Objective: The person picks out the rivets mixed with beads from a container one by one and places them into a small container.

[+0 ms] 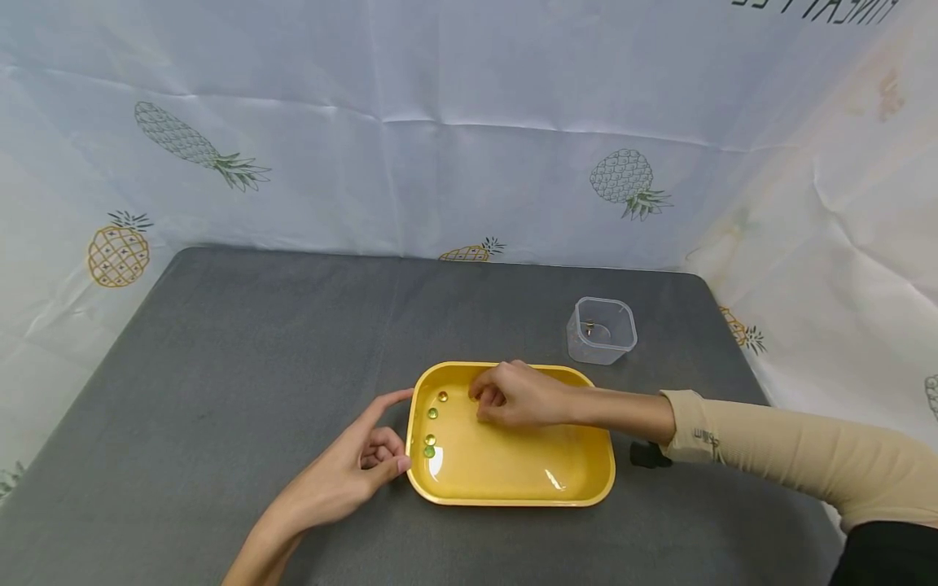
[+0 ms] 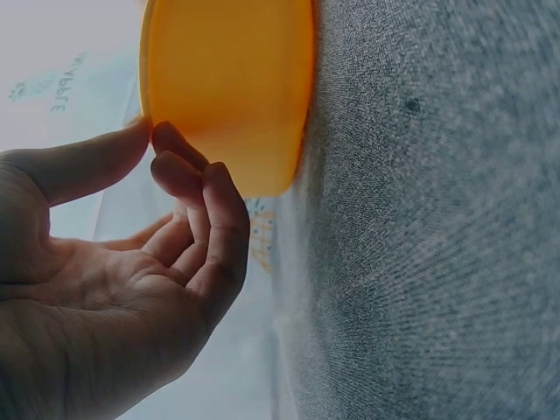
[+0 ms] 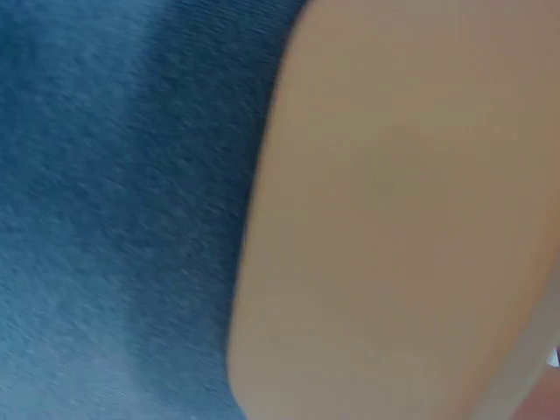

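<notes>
A yellow tray [image 1: 513,498] lies on the grey tabletop. Several small glass marbles, among them a green marble [image 1: 429,452] and an amber marble [image 1: 443,396], are strung out along its left side. My left hand [image 1: 337,476] touches the tray's left rim with thumb and forefinger from outside, the other fingers bent. Inside the tray, my right hand [image 1: 516,395] has curled fingers low over the floor, with a small yellowish marble partly hidden at the fingertips. The right wrist view shows only the tray's outer wall [image 3: 376,219], blurred and close.
Behind the tray at the right stands a clear plastic box [image 1: 602,354] holding a few small marbles. A dark object [image 1: 648,455] sits below my right sleeve. Pineapple-printed cloth [image 1: 410,179] hangs beyond the table's far edge and sides.
</notes>
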Demonstrator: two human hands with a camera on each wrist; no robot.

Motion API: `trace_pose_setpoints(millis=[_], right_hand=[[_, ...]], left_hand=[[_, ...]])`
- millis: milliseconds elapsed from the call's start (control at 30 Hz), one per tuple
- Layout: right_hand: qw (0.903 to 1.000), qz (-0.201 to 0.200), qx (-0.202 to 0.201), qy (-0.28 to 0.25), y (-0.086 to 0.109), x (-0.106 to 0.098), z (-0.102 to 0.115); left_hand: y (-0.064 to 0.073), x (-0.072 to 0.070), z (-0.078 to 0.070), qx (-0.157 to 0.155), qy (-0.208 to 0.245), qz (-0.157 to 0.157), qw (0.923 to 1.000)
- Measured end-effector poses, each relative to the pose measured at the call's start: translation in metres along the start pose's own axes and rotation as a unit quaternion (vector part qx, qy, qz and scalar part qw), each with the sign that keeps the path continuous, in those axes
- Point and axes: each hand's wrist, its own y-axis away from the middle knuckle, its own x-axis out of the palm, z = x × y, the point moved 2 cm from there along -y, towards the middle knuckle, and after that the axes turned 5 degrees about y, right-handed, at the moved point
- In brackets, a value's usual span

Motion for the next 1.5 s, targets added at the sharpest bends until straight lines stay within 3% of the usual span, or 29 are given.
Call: trace_pose_setpoints(millis=[433,700,1033,1500], right_hand=[[0.9998,-0.002,0.016,-0.012,0.005,0.005,-0.006],[0.9995,-0.028,0.001,-0.015,0.011,0.007,-0.011],[0.9984,-0.042,0.017,-0.034,0.015,0.01,-0.015],[0.9979,-0.036,-0.013,-0.052,0.01,0.015,-0.015]], left_hand=[[-0.001,0.0,0.0,-0.004,0.002,0.004,1.0],[-0.001,0.0,0.0,-0.005,-0.001,0.004,1.0],[-0.001,0.0,0.0,-0.004,-0.001,0.002,1.0],[0.0,0.0,0.0,-0.003,-0.004,-0.001,1.0]])
